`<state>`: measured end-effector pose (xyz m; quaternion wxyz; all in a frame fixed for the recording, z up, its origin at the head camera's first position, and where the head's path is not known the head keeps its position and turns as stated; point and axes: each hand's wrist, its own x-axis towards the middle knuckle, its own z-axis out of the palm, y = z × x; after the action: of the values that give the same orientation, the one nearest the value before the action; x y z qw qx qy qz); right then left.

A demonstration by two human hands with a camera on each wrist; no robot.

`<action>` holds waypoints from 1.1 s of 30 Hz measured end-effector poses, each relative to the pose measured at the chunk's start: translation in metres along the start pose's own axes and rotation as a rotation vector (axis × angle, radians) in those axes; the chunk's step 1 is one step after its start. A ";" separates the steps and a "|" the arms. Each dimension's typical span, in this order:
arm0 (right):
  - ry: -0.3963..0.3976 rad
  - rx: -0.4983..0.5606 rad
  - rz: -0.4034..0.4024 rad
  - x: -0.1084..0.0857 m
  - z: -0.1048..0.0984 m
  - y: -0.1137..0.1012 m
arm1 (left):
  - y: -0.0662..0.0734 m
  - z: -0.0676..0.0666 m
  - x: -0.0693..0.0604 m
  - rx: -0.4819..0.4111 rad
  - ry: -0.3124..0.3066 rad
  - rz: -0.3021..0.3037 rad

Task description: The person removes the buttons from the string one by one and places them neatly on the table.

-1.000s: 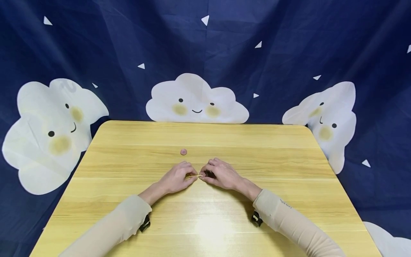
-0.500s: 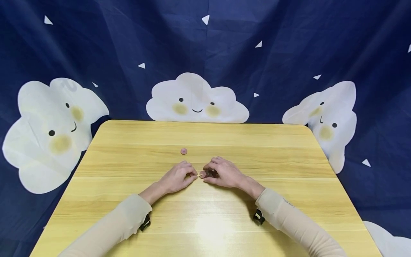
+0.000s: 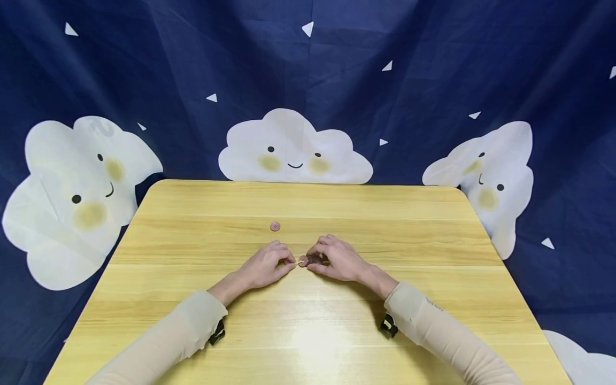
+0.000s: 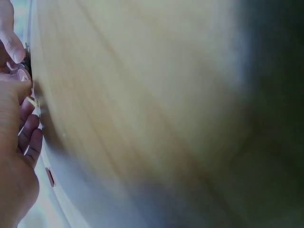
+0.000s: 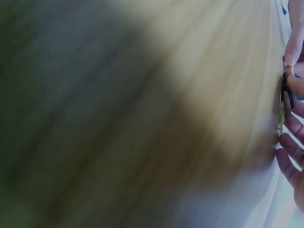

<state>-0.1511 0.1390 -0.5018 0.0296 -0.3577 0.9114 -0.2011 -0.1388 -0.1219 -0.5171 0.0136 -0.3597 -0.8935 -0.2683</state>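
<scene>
A pinkish-brown button [image 3: 302, 261] hangs between my two hands, with a thin yellow string [image 4: 32, 101] at it. The fingertips of my left hand [image 3: 269, 264] pinch the string just left of that button. Thumb and fingers of my right hand [image 3: 339, 259] hold darker brown buttons [image 3: 315, 260], right beside the pinkish one; how many there are cannot be told. These brown discs [image 5: 287, 103] also show at the right edge of the right wrist view, partly covered by fingers. Another pinkish button [image 3: 275, 226] lies flat on the table, beyond my left hand.
Both hands are low over a light wooden table [image 3: 308, 203] with rounded far corners. Behind it hangs a dark blue curtain [image 3: 308, 69] with cloud and triangle prints. Dark wrist cameras [image 3: 389, 325] sit under both sleeves.
My right hand has moved slightly right, and its fingers have opened a little from the pinkish button, which now shows more fully. My left hand has stayed in place.
</scene>
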 end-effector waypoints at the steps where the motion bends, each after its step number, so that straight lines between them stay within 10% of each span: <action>1: -0.001 0.002 0.000 0.000 0.000 0.000 | 0.000 0.000 0.000 0.001 -0.002 -0.003; 33: 0.004 -0.012 -0.005 0.001 0.002 0.001 | 0.007 0.003 0.017 -0.016 -0.044 -0.102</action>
<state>-0.1520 0.1379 -0.5039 0.0250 -0.3599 0.9117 -0.1966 -0.1462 -0.1051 -0.5124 -0.0227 -0.3198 -0.9085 -0.2679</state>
